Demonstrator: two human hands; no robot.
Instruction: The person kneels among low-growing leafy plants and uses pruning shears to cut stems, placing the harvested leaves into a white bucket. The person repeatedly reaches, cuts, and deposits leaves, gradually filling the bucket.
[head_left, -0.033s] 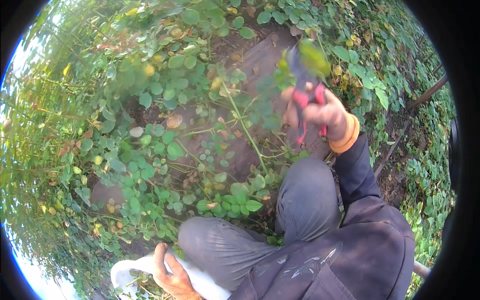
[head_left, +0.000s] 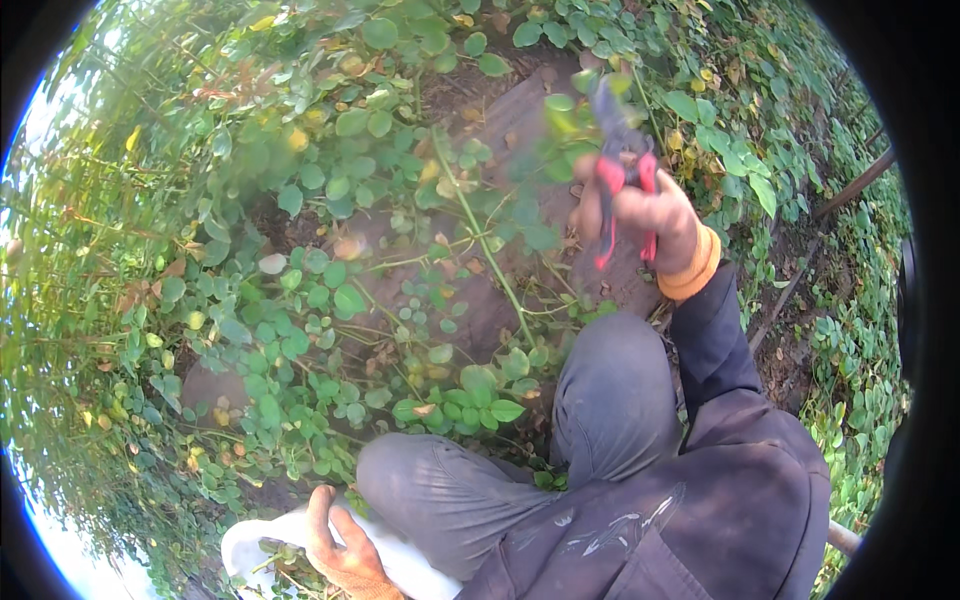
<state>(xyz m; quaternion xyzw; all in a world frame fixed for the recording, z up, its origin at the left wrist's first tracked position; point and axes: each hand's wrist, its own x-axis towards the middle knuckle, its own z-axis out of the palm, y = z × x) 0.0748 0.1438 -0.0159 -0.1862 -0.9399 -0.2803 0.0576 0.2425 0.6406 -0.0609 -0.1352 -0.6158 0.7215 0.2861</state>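
My right hand [head_left: 645,215], in an orange cuff, is closed around pruning shears with red grips [head_left: 612,180]; their blurred dark blades point up among green leaves [head_left: 565,125] at upper middle right. A long thin stem [head_left: 480,230] runs diagonally to the left of the shears. At the bottom left my left hand [head_left: 335,540] has its fingers apart and curved, resting at a white object [head_left: 250,545], perhaps a container or sack, with cut-looking stems beside it. Whether those fingers touch any stem is unclear.
Dense leafy bushes [head_left: 150,250] surround me, with yellowing leaves and bare soil [head_left: 520,110] showing between stems. My bent knees [head_left: 610,380] occupy the lower middle. Along the right runs a dark pole or branch [head_left: 855,185]; a pale pipe-like end [head_left: 840,535] pokes out at lower right.
My right hand and the shears have shifted slightly upward, and the blurred leaves by the blades now show more to their left. My left hand stays in place.
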